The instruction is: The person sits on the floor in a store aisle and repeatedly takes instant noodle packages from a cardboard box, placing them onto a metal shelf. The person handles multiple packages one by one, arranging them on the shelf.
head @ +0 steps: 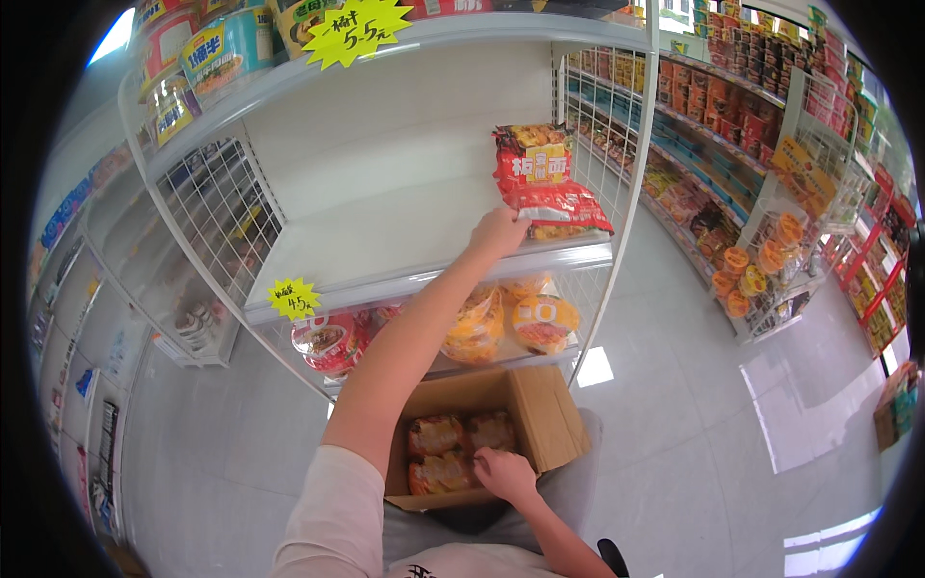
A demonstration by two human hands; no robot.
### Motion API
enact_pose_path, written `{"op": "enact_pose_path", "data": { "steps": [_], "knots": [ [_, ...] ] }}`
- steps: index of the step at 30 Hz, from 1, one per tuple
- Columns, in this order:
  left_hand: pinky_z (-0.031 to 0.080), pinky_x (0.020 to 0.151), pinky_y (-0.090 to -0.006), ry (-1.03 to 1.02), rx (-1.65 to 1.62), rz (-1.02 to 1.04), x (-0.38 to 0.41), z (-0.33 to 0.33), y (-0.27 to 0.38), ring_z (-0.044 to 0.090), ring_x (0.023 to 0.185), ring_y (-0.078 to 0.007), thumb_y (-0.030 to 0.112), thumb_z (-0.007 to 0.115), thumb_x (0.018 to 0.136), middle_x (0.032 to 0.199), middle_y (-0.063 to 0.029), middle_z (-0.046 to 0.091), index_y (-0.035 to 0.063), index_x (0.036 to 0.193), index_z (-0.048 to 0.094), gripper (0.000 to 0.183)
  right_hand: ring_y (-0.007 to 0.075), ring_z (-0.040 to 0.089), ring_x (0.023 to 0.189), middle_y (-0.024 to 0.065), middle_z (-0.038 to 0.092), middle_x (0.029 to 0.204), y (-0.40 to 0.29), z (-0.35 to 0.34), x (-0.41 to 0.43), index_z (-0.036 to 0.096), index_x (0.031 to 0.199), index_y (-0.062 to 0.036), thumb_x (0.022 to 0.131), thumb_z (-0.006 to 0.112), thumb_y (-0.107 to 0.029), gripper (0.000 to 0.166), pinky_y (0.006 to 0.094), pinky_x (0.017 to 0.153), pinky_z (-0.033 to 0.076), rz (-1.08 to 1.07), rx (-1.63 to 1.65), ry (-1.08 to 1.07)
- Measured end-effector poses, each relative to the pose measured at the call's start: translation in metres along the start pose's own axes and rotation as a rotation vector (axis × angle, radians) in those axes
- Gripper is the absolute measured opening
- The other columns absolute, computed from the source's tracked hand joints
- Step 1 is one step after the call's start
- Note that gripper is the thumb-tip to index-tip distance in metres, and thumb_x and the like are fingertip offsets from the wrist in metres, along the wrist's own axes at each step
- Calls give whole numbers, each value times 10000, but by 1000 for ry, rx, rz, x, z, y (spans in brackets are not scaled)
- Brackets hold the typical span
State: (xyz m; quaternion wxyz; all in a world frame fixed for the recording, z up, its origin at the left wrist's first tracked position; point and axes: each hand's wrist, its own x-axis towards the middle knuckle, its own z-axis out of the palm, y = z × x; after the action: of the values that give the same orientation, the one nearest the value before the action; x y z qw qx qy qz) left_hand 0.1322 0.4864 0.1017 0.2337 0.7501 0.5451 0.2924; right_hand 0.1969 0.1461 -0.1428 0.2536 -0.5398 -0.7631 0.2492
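My left hand [498, 233] reaches up to the middle shelf and pinches the left end of a red instant noodle packet [567, 206]. That packet lies at the shelf's right front. Behind it another red noodle packet [535, 155] leans upright near the wire side panel. Down in front of me, an open cardboard box [553, 415] holds several noodle packets [437, 473] in orange-red wrappers. Over the box's right front corner is my right hand [504, 473], its fingers curled beside the packets. Whether it grips anything there is hidden.
Bowl noodles [545, 321] fill the lower shelf, and noodle tubs [227, 54] stand on the upper one. Wire panels [603, 130] flank the unit. A yellow price tag [294, 298] hangs on the shelf edge. Across the aisle at right are stocked shelves [715, 108].
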Motion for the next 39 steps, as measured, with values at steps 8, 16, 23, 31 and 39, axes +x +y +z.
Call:
{"op": "enact_pose_path", "data": {
  "steps": [8, 16, 23, 31, 39],
  "knots": [
    [442, 616, -281, 263, -1071, 27, -53, -62, 63, 534, 627, -120, 237, 622, 983, 704, 11, 575, 87, 797, 602, 240, 341, 700, 740, 113, 720, 803, 2, -8, 0, 697, 996, -130, 885, 641, -257, 178, 464, 674, 566, 37, 5, 21],
    [457, 801, -336, 232, -1233, 167, -235, -131, 14, 542, 789, -101, 219, 598, 1015, 783, 22, 582, 113, 836, 604, 208, 214, 704, 796, 96, 723, 935, -5, -5, 11, 678, 1116, -86, 894, 722, -149, 234, 350, 736, 568, 67, 542, 92],
    [437, 678, -304, 23, -1145, -405, -370, -52, -51, 456, 648, -89, 246, 578, 1030, 708, 34, 495, 22, 954, 653, 248, 278, 391, 1448, 168, 457, 1525, -5, -65, 3, 375, 1523, -56, 749, 849, -74, 908, 403, 1140, 367, -43, 750, 169],
    [474, 685, -288, -55, -1438, -687, -443, -11, -121, 530, 684, -88, 263, 617, 995, 688, 48, 526, 8, 1064, 684, 272, 271, 405, 1445, 115, 484, 1528, -14, -43, -10, 479, 1460, -21, 714, 844, -3, 831, 369, 1181, 330, -62, 665, -193],
    [484, 694, -314, -38, -1470, -703, -462, -4, -142, 537, 698, -107, 252, 599, 1009, 696, 40, 511, 52, 866, 625, 247, 177, 552, 1287, 116, 559, 1443, -38, -34, -3, 539, 1376, -3, 749, 820, 41, 689, 323, 1082, 447, 37, 798, -181]
  ]
}}
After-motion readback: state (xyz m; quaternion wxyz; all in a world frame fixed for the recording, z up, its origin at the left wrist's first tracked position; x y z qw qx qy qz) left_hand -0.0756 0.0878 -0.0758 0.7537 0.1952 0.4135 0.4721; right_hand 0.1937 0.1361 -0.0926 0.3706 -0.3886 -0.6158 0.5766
